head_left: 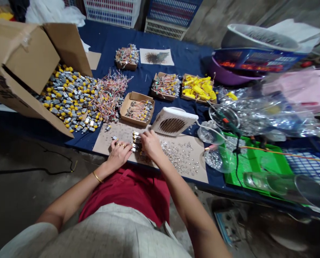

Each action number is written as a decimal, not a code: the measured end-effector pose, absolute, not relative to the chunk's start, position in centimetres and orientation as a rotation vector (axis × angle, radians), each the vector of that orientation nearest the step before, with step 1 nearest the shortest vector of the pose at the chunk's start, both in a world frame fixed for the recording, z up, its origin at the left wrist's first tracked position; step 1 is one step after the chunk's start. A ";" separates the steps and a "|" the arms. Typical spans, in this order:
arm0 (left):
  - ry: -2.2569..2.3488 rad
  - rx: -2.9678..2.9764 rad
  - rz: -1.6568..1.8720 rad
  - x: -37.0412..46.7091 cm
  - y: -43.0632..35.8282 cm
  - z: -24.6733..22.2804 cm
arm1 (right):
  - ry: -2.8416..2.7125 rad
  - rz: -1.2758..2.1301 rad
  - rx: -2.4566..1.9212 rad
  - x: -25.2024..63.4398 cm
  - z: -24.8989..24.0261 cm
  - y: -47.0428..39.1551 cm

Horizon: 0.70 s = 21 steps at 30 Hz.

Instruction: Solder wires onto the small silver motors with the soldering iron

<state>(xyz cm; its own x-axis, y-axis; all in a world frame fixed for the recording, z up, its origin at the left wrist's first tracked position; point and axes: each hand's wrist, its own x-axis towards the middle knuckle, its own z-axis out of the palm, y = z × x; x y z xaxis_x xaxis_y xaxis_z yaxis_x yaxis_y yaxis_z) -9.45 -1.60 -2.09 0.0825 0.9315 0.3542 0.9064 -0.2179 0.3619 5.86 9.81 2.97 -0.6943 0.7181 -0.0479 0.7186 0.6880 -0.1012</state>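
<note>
A short row of small silver motors with yellow ends [135,141] lies on the cardboard sheet [103,143] between my two hands. My left hand [119,153] rests low at the row's left side, fingers spread and slightly bent, thumb side close to the nearest motor. One loose motor [115,138] lies by its fingertips. From the right, my right hand [150,143] bends over the row with its fingers drawn together and pointing down; what they grip is hidden. Small clear and metallic pieces [180,156] are scattered to its right. A white vented fan box [174,122] stands tilted behind.
At left, a tipped cardboard box [22,61] spills motors [71,95] beside a heap of wires [113,93]. Small boxes hold wired parts [138,109] and yellow parts [199,87]. Right are plastic cups [213,157], a soldering iron [228,123] and a green tray [272,161].
</note>
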 end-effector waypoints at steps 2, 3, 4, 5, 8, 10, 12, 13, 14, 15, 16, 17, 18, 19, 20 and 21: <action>1.917 2.284 0.802 -9.5 -1.4 -2.2 | 2.883 -0.205 1.163 5.3 3.2 11.0; 1.908 2.287 0.799 -9.5 -1.3 -2.2 | 2.885 -0.230 1.117 5.0 3.3 11.5; 1.905 2.285 0.798 -9.4 -1.2 -2.3 | 2.884 -0.253 1.078 4.7 3.2 11.9; 1.906 2.278 0.800 -9.4 -1.1 -2.4 | 2.882 -0.266 1.054 4.5 3.2 12.3; 1.930 2.241 0.822 -9.1 -0.7 -2.7 | 2.865 -0.267 1.055 4.2 2.9 13.1; 1.935 2.227 0.832 -8.9 -0.2 -2.9 | 2.859 -0.265 1.072 4.4 2.7 13.6; 1.930 2.227 0.837 -8.7 0.2 -3.0 | 2.863 -0.276 1.078 4.5 2.5 14.1; 1.928 2.228 0.838 -8.6 0.4 -3.1 | 2.867 -0.284 1.076 4.6 2.4 14.3; 1.928 2.230 0.839 -8.5 0.6 -3.1 | 2.873 -0.294 1.075 4.7 2.3 14.4; 1.929 2.231 0.840 -8.4 0.7 -3.1 | 2.879 -0.304 1.074 4.7 2.2 14.5; 1.931 2.231 0.842 -8.3 0.7 -3.1 | 2.884 -0.314 1.074 4.7 2.1 14.6; 1.934 2.230 0.843 -8.3 0.7 -3.1 | 2.889 -0.326 1.072 4.8 2.1 14.6; 1.936 2.230 0.844 -8.2 0.7 -3.1 | 2.895 -0.338 1.071 4.8 2.2 14.6; 1.936 2.229 0.843 -8.2 0.7 -3.0 | 2.901 -0.349 1.071 4.9 2.3 14.5; 1.937 2.227 0.841 -8.2 0.7 -3.0 | 2.909 -0.358 1.073 5.1 2.5 14.4; 1.938 2.223 0.837 -8.2 0.6 -2.9 | 2.916 -0.362 1.081 5.3 2.8 14.2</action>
<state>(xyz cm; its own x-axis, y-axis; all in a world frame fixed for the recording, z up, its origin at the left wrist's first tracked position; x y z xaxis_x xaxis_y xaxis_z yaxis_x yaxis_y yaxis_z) -8.15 0.64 -2.87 0.0529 0.9363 0.3472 0.8946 -0.1989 0.4002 5.30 14.18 2.75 -0.7616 0.6417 -0.0902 0.6443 0.7350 -0.2115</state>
